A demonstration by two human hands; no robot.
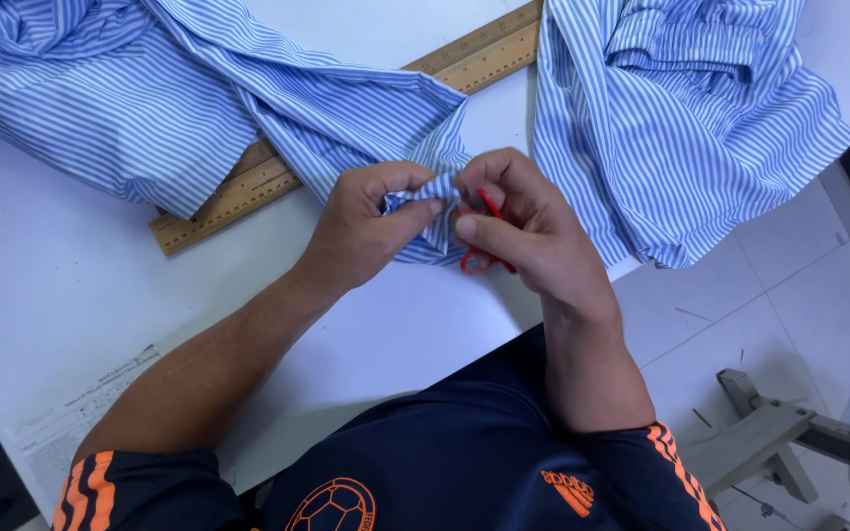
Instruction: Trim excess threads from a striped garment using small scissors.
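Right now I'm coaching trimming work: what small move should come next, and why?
Probably close the small red thread snips in the right hand on the pinched fold of blue-and-white striped cotton fabric, since the left hand holds it taut right at the blades.

Blue-striped cloth (bunched), red snips beside

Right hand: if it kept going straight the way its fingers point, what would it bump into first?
Probably the striped cloth pinched by the left hand; the right hand, holding a red tool, points straight there.
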